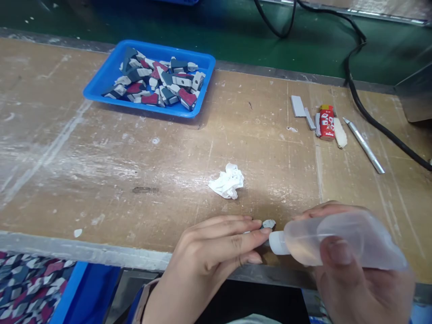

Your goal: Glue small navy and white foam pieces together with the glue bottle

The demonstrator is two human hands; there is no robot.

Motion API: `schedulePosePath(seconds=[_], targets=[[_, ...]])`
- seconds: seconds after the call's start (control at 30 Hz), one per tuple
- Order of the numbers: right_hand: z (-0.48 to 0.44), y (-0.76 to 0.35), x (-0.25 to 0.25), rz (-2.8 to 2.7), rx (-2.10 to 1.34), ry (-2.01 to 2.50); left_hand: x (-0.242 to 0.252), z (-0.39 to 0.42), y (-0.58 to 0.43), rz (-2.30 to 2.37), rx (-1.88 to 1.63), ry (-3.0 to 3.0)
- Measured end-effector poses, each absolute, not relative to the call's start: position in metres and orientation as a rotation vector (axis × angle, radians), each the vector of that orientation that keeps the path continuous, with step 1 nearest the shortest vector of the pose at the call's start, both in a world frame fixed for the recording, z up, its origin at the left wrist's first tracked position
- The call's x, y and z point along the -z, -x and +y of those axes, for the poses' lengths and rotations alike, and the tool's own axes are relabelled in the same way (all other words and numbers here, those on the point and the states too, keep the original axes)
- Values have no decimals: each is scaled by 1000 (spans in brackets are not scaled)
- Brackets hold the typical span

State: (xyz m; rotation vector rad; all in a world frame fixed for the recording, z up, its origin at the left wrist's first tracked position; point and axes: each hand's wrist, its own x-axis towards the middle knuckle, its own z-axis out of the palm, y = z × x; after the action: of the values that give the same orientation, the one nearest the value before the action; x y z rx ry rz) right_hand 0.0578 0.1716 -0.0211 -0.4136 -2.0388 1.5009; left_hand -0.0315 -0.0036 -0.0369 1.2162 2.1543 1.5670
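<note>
My right hand [354, 270] is wrapped round a translucent squeeze bottle [357, 240], tilted on its side with its white cap toward the left. At the table's front edge my left hand [219, 240] is closed on a small white and dark piece [269, 223], mostly hidden under the fingers. The bottle's cap is right beside the left fingertips; whether it touches the piece I cannot tell. A crumpled white tissue [228, 182] lies just beyond my left hand.
Farther back stands a blue tray [141, 107] of similar grey, white and maroon pieces. To the right lie a red-wrapped eraser-like block [326, 123], small white strips, a silver craft knife [364, 146] and a black cable [381, 121]. Many pieces fill a bin [72, 288] below left.
</note>
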Motion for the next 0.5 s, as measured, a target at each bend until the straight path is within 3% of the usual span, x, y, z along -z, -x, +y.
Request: schedulePosePath(seconds=[0.5], targets=[[173, -61, 27, -1966, -1467, 369, 36, -3, 29, 2168, -1587, -1220]])
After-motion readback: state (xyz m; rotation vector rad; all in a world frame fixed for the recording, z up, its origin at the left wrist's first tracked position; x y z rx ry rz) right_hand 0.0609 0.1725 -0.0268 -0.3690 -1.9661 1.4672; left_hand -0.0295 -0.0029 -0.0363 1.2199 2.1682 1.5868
